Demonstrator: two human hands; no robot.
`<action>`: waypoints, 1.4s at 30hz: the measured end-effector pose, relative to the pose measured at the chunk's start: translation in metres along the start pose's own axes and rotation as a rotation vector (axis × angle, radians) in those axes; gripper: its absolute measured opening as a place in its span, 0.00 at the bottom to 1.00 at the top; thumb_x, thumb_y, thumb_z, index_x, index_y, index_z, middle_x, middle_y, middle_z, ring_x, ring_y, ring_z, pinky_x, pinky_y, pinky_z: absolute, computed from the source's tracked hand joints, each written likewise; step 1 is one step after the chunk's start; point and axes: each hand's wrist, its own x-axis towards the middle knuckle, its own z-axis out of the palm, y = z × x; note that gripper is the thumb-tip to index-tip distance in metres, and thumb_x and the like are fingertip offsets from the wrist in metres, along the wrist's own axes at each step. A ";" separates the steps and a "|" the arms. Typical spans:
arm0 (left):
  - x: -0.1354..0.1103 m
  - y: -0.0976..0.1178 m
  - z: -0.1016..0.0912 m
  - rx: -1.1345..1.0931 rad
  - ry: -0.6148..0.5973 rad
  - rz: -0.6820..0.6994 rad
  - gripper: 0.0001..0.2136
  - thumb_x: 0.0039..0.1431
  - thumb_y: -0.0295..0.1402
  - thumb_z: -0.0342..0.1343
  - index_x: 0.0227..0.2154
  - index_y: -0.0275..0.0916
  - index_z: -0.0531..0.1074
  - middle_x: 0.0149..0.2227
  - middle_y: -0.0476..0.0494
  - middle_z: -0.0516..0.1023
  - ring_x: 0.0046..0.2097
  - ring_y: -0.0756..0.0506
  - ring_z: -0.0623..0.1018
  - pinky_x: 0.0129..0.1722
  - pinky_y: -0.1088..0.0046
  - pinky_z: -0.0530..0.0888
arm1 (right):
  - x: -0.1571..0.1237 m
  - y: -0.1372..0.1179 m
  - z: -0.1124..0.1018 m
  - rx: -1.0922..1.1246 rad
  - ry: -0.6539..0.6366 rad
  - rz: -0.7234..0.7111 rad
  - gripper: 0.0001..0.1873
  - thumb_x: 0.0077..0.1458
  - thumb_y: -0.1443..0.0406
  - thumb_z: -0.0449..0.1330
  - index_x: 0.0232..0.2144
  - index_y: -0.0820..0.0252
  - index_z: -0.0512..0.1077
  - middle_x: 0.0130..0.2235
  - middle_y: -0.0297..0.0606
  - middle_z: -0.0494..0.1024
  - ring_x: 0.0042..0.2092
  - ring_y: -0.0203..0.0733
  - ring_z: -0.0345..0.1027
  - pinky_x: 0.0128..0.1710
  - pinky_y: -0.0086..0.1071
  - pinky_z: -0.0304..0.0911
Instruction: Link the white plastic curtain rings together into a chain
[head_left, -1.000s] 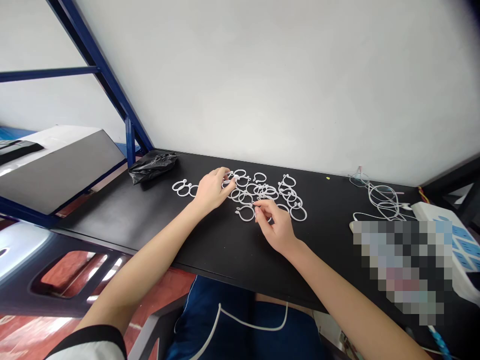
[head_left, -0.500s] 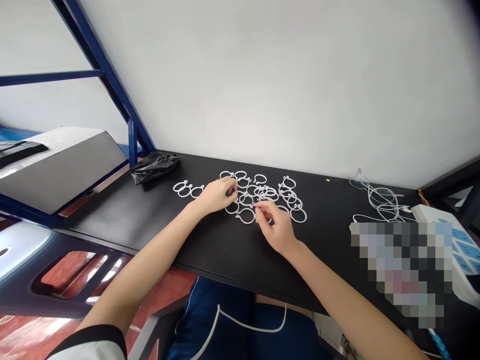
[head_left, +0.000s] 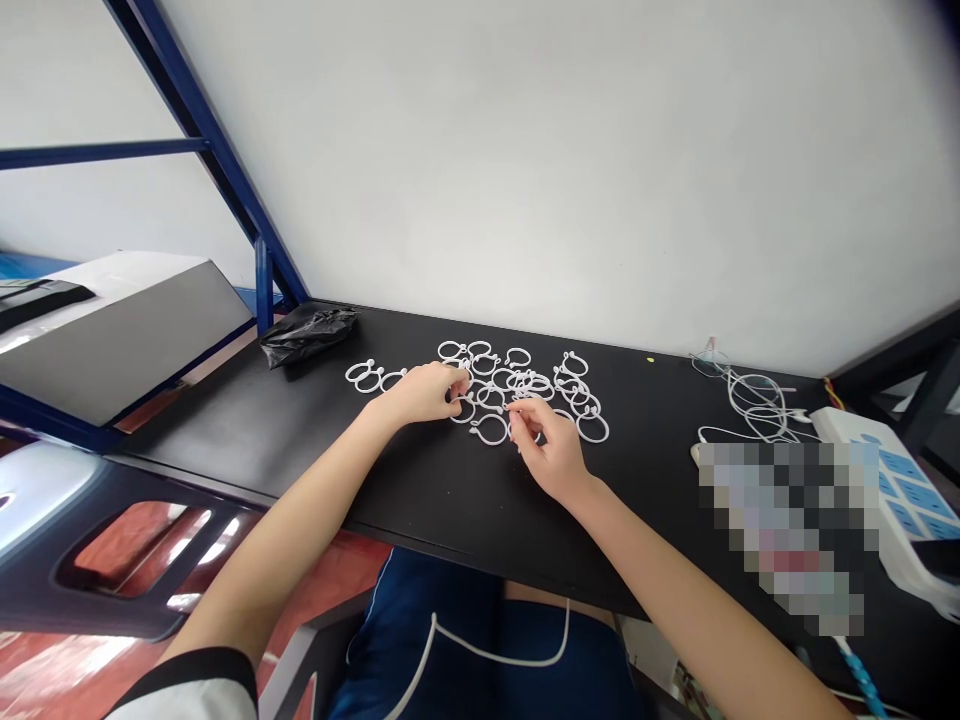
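Head view: white rings (head_left: 529, 381) lie loose, partly overlapping, on the black surface (head_left: 427, 480), mid-frame. Judged light, fairly stiff, smooth; best pinched at the rim near the small eyelet. Left hand (head_left: 422, 392), left of centre: grip parted, thumb and fingertips apart at nearby rings; contact unclear. Right hand (head_left: 553, 452), right of centre: thumb and forefinger close; cannot tell whether they pinch a ring.

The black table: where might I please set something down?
Bare patches: between the black plastic bag and the left forearm; between that forearm and the right forearm; between the white rings and the coiled white cable. The rings crowd the middle.
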 end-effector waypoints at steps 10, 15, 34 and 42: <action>-0.008 -0.047 -0.032 0.186 0.239 -0.207 0.08 0.53 0.30 0.51 0.34 0.41 0.74 0.36 0.45 0.78 0.36 0.45 0.76 0.32 0.73 0.67 | 0.001 0.000 0.001 0.004 0.003 -0.003 0.06 0.64 0.64 0.52 0.39 0.57 0.69 0.23 0.29 0.71 0.22 0.33 0.65 0.25 0.29 0.61; -0.009 -0.068 -0.028 0.243 0.171 -0.314 0.10 0.56 0.31 0.50 0.36 0.41 0.76 0.39 0.42 0.79 0.40 0.41 0.77 0.33 0.72 0.67 | 0.001 0.000 0.001 0.010 -0.006 0.009 0.06 0.64 0.63 0.52 0.39 0.57 0.68 0.24 0.30 0.72 0.23 0.34 0.67 0.25 0.29 0.61; -0.009 -0.071 -0.023 0.183 0.151 -0.349 0.10 0.57 0.37 0.53 0.38 0.40 0.75 0.40 0.42 0.80 0.40 0.43 0.78 0.31 0.74 0.66 | 0.002 -0.005 -0.001 0.007 -0.005 -0.018 0.06 0.64 0.64 0.52 0.39 0.56 0.68 0.24 0.30 0.72 0.24 0.34 0.68 0.26 0.29 0.63; -0.004 -0.039 -0.017 0.059 0.239 -0.157 0.09 0.59 0.37 0.51 0.38 0.40 0.74 0.38 0.45 0.78 0.35 0.47 0.76 0.35 0.73 0.69 | 0.004 -0.008 -0.001 -0.068 0.066 -0.012 0.04 0.58 0.66 0.56 0.31 0.56 0.70 0.26 0.32 0.75 0.26 0.35 0.70 0.29 0.29 0.68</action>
